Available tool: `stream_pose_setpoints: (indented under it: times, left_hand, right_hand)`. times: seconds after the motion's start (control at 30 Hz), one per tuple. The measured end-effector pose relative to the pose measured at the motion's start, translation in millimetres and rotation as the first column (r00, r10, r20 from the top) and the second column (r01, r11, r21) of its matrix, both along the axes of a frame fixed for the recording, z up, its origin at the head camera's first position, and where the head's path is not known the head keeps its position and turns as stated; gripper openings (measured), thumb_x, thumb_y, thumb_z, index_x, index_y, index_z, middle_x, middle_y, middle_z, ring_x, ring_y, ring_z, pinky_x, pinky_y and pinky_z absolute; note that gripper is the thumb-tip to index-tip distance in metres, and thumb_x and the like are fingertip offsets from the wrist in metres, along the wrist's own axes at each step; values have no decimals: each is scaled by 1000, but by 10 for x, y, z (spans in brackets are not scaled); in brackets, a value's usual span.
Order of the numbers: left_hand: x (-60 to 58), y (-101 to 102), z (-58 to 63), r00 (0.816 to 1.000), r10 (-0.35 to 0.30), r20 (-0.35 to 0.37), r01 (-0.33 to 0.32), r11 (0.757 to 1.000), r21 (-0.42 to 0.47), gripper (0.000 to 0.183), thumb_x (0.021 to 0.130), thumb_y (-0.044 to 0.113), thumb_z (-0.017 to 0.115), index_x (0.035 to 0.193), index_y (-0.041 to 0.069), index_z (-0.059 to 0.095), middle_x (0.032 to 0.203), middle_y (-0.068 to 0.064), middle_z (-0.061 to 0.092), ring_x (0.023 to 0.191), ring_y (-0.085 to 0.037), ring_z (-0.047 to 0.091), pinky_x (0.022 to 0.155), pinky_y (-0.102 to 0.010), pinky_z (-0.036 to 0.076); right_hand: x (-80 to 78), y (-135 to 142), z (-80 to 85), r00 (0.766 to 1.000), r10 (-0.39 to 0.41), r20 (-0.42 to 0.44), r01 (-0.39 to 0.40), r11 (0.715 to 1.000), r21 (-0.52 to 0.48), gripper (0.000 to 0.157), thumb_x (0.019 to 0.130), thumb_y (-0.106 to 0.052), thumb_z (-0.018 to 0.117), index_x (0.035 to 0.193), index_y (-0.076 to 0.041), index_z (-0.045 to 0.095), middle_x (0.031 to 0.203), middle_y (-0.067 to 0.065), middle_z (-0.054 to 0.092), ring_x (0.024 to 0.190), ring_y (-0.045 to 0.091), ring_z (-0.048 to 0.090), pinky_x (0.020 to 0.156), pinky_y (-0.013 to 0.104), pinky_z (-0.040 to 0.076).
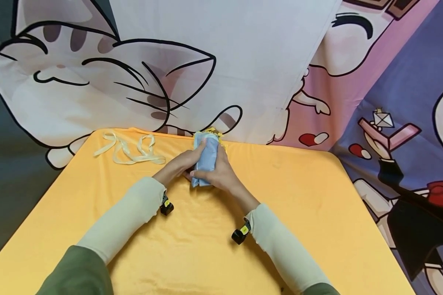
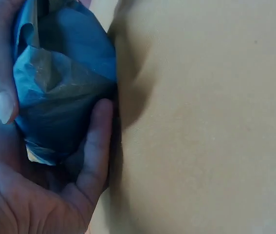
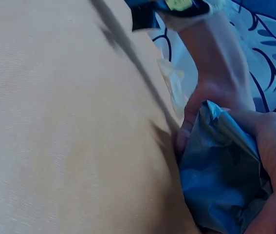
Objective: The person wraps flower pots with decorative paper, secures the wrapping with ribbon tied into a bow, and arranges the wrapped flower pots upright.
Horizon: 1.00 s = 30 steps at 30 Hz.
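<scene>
A blue packet (image 1: 207, 157) stood between the two hands at the far side of the table (image 1: 280, 213), toward the middle. The left hand (image 1: 186, 160) held its left side, fingers bent around it and thumb laid along the top. The right hand (image 1: 223, 173) gripped the right side, its thumb across the near part and its fingers partly closed against the packet. The wrist views showed crinkled, shiny wrapping. Yellow fringe (image 1: 211, 130) showed at the packet's far end. A pale ribbon (image 1: 156, 159) lay in loose loops at far left, apart from both hands.
</scene>
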<state>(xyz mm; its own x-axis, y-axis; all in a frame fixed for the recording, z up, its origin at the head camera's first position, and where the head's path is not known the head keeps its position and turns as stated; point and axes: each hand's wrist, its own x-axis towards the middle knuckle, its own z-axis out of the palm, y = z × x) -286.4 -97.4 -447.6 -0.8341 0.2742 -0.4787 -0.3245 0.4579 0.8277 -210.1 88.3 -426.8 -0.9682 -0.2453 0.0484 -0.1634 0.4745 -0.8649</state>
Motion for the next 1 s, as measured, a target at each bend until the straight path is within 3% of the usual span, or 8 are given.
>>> stream_pose_setpoints:
  times: [0.1, 0.17, 0.23, 0.4, 0.57, 0.7, 0.87, 1.0]
  left_hand:
    - [-305, -8, -278, 997, 81, 17, -80, 994, -69, 123, 88, 108, 20, 119, 1, 72, 87, -16, 74, 63, -25, 75, 56, -41, 64]
    - [-409, 9, -334, 993, 117, 26, -114, 988, -106, 125, 86, 110, 21, 116, 1, 74, 82, -15, 73, 61, -26, 75, 56, -42, 64]
    - [-417, 36, -302, 991, 126, 34, -120, 983, -139, 122, 87, 109, 22, 112, 1, 74, 78, -16, 73, 60, -29, 76, 55, -45, 65]
    - [-212, 114, -5, 994, 103, 33, -95, 978, -184, 104, 105, 92, 24, 113, 0, 70, 76, -15, 69, 61, -29, 76, 55, -44, 66]
    - [10, 168, 277, 986, 103, -132, -141, 932, -332, 88, 114, 76, 28, 98, 2, 74, 57, -5, 61, 47, -18, 64, 49, -34, 59]
    - [88, 204, 359, 971, 120, -207, -184, 929, -322, 86, 117, 70, 23, 100, 2, 73, 56, -2, 56, 45, -16, 58, 49, -32, 56]
    - [134, 211, 386, 978, 143, -154, -174, 962, -211, 114, 103, 93, 7, 126, 0, 70, 86, -13, 64, 56, -19, 61, 54, -32, 57]
    - [213, 206, 429, 989, 127, -75, -135, 985, -108, 118, 90, 106, 36, 134, 1, 67, 114, -19, 68, 71, -20, 71, 60, -32, 62]
  right_hand:
    - [43, 8, 42, 1000, 4, 15, -4, 1000, 30, 144, 82, -41, 100, 182, -10, 1, 180, 20, 27, 152, 39, 48, 130, 55, 46]
    - [54, 15, 70, 1000, 4, 20, -5, 999, 50, 145, 83, -43, 99, 182, -9, -2, 184, 21, 21, 155, 40, 45, 132, 56, 44]
    - [62, 28, 94, 1000, -1, 28, -1, 999, 50, 145, 83, -44, 98, 182, -10, -2, 185, 21, 19, 156, 41, 45, 132, 56, 43]
    - [77, 47, 126, 996, -20, 82, 15, 999, 52, 145, 84, -47, 96, 182, -14, -5, 186, 25, 17, 159, 43, 42, 133, 57, 41]
    - [85, 31, 131, 992, -36, 121, 23, 995, 102, 145, 86, -51, 94, 182, -14, -8, 187, 28, 11, 164, 44, 38, 136, 57, 38]
    - [92, 18, 129, 990, -50, 135, 34, 992, 122, 143, 87, -50, 93, 182, -14, -7, 187, 28, 11, 164, 46, 38, 136, 58, 38]
    - [87, 15, 134, 987, -63, 149, 43, 990, 135, 141, 87, -49, 93, 182, -16, -6, 187, 28, 11, 164, 46, 39, 136, 59, 37]
    - [70, 19, 149, 988, -58, 141, 42, 993, 113, 140, 88, -46, 94, 183, -15, -5, 186, 28, 16, 157, 46, 45, 132, 60, 42]
